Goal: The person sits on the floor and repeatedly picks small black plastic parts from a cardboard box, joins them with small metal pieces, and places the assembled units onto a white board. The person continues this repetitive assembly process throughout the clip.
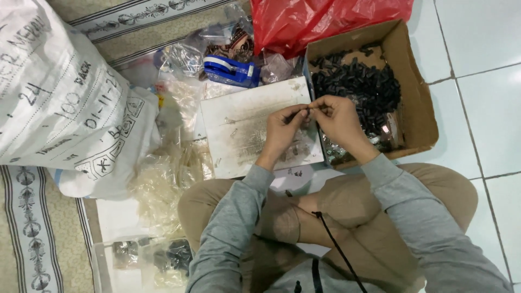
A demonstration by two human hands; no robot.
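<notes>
I sit cross-legged on the floor in grey sleeves and tan trousers. My left hand point(283, 130) and my right hand point(337, 118) meet above a scuffed white board point(244, 122). Between their fingertips they pinch a small dark part point(307, 111); it is too small to tell its shape. Just right of my hands stands an open cardboard box point(420, 106) holding a heap of several small black parts point(363, 84). A black drawstring hangs from my chest.
A big white woven sack point(59, 97) lies at the left. Clear plastic bags point(168, 173) are heaped left of the board. A blue tape dispenser point(230, 69) and a red plastic bag point(315, 19) lie behind. Bagged dark parts point(163, 258) sit by my left knee.
</notes>
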